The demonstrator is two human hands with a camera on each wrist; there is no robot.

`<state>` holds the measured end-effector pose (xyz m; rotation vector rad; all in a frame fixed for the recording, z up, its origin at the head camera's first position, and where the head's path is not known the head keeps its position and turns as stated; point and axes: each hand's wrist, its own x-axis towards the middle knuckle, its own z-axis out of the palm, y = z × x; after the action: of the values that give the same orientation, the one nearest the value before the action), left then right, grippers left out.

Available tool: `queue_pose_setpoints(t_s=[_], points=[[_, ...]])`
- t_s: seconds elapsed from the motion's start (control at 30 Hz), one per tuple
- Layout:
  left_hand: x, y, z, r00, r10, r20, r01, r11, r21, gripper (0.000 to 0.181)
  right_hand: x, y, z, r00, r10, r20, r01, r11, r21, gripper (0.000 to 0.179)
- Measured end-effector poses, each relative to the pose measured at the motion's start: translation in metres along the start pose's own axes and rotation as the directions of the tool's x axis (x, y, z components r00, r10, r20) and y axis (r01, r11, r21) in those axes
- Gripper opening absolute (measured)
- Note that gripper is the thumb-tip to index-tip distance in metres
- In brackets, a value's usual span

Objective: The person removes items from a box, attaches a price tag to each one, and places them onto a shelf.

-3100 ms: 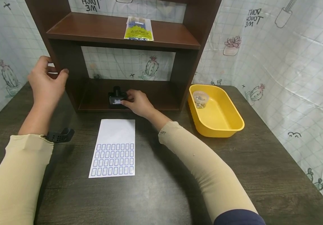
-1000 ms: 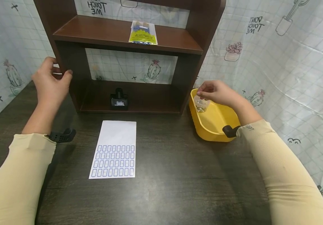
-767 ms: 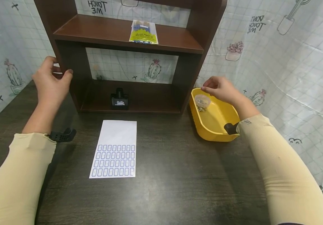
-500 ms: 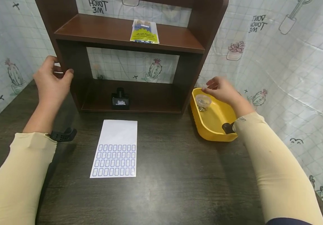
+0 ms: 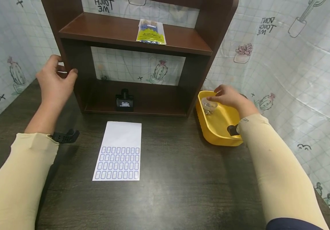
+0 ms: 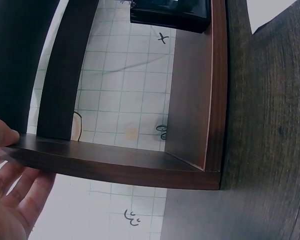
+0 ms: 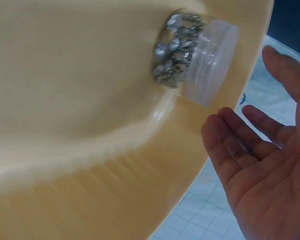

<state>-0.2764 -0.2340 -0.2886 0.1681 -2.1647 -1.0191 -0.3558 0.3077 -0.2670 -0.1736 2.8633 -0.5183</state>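
Right hand (image 5: 229, 98) is loose, thumb well off the fingers, holding nothing, just beside the clear tub (image 5: 209, 108) in the yellow bin's (image 5: 215, 138) far-left end. Tub's probably light, stiff and slick, so I'd pinch its lid (image 7: 212, 62). Squat thing, lid up, axis roughly vertical. Left hand (image 5: 54, 80) pinches the shelf unit's (image 5: 104, 25) left side.

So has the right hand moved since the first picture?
Yes, the right hand went rightward, from the brown shelving unit to the yellow tub.
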Motion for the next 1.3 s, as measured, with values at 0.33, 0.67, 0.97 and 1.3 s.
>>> queue_pose_setpoints(t_s=[0.33, 0.67, 0.97, 1.3], points=[[0.002, 0.003, 0.001, 1.0, 0.011, -0.005, -0.011, 1.0, -0.006, 0.033, 0.002, 0.009, 0.012, 0.992, 0.024, 0.125, -0.022, 1.0, -0.021, 0.089], [0.001, 0.006, 0.003, 1.0, 0.018, -0.007, -0.018, 1.0, -0.01, 0.033, 0.001, 0.017, 0.02, 0.998, 0.02, 0.067, -0.021, 1.0, 0.015, 0.086], [0.001, 0.005, 0.003, 1.0, 0.002, -0.014, -0.002, 1.0, -0.019, 0.033, 0.003, 0.021, 0.018, 1.0, -0.008, -0.028, 0.008, 1.0, 0.008, 0.08], [0.0, -0.001, 0.002, 1.0, 0.008, -0.023, -0.009, 1.0, -0.021, 0.033, -0.001, 0.021, 0.005, 0.989, -0.052, -0.14, 0.063, 0.995, 0.08, 0.082]])
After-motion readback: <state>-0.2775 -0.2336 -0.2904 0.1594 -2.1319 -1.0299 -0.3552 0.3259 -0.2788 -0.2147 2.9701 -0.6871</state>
